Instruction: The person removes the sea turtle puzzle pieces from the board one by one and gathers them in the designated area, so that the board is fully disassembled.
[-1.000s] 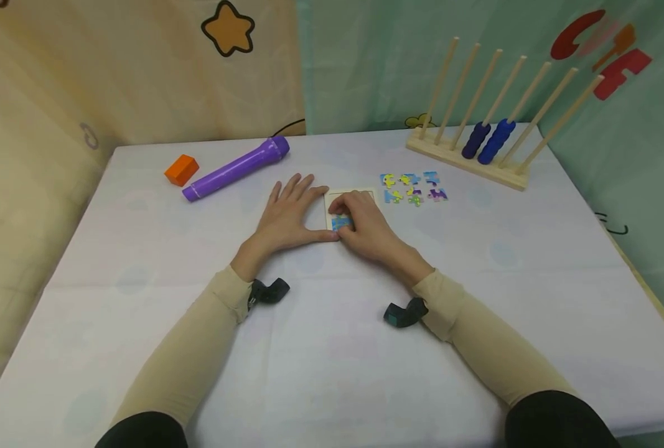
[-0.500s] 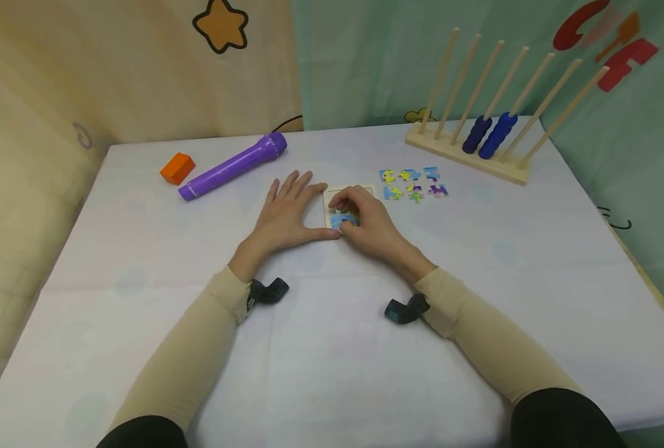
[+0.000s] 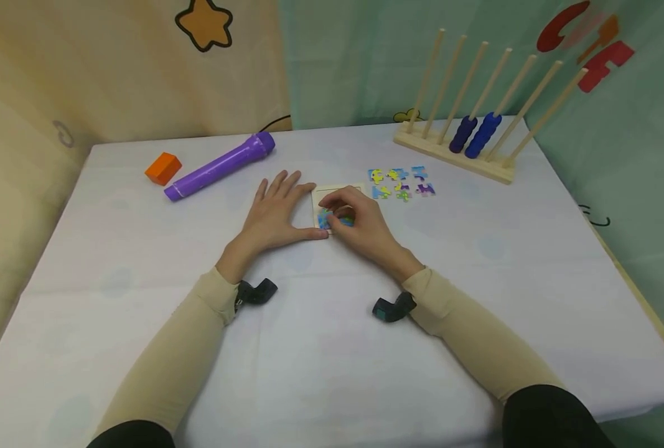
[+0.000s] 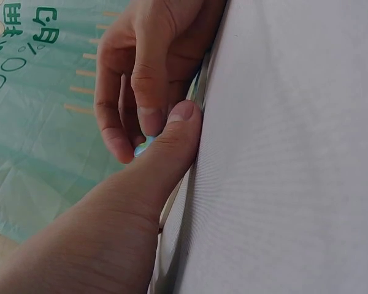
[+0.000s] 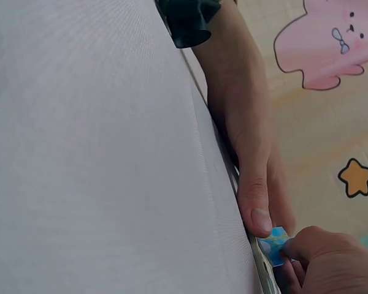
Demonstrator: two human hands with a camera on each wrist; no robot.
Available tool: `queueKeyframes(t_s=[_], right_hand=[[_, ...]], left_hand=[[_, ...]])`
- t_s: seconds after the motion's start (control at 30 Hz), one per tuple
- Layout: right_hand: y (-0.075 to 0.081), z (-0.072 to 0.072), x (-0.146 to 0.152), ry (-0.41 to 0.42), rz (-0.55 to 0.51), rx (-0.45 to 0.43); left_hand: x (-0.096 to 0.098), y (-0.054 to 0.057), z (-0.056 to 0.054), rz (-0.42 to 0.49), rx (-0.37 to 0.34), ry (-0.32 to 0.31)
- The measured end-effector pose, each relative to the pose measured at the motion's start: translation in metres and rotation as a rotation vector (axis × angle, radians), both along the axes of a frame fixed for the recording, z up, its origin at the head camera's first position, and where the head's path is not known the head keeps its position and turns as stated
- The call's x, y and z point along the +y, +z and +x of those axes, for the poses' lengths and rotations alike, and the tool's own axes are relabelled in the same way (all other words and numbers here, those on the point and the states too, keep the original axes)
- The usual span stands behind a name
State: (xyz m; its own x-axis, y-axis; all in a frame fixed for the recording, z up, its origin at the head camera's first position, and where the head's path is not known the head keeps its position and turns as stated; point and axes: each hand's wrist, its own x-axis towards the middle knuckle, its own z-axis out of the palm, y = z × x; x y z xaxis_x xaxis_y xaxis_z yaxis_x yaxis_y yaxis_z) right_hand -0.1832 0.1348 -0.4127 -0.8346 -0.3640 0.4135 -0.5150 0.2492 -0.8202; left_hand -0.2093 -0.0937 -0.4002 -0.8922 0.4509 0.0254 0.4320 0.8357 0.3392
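A small light wooden puzzle tray (image 3: 316, 198) lies flat at mid-table, with blue and green puzzle pieces (image 3: 347, 221) along its near side. My left hand (image 3: 274, 214) is spread at the tray's left, fingers straight, the thumb along the near edge and the index fingertip by the far left corner. Over the tray, my right hand (image 3: 362, 225) pinches a blue jigsaw piece (image 5: 273, 246) between thumb and fingers. In the left wrist view, that piece (image 4: 144, 146) shows tilted up below the fingertips. The right hand hides much of the tray.
Several loose jigsaw pieces (image 3: 402, 194) lie in two rows right of the tray. A peg stand (image 3: 449, 151) with blue beads (image 3: 484, 134) stands at the back right. At the back left are a purple toy microphone (image 3: 219, 167) and an orange block (image 3: 163, 168).
The right hand has lifted slightly and shifted left over the tray, the blue jigsaw piece now tilted up in its pinch. The left hand keeps its place at the tray. The head view has shifted slightly.
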Motion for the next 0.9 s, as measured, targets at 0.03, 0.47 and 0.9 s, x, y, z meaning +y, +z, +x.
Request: queueKeyframes(t_s=[0.03, 0.47, 0.9], right_hand=[[0.0, 0.0, -0.001, -0.011, -0.01, -0.003], [0.013, 0.009, 0.039, -0.289, -0.071, -0.112], [0.004, 0.016, 0.072, -0.497, 0.158, -0.053]], left_hand=[[-0.001, 0.0, 0.0, 0.0, 0.001, -0.002], [0.0, -0.001, 0.0, -0.007, -0.016, 0.001], [0.0, 0.001, 0.0, -0.01, -0.031, -0.002]])
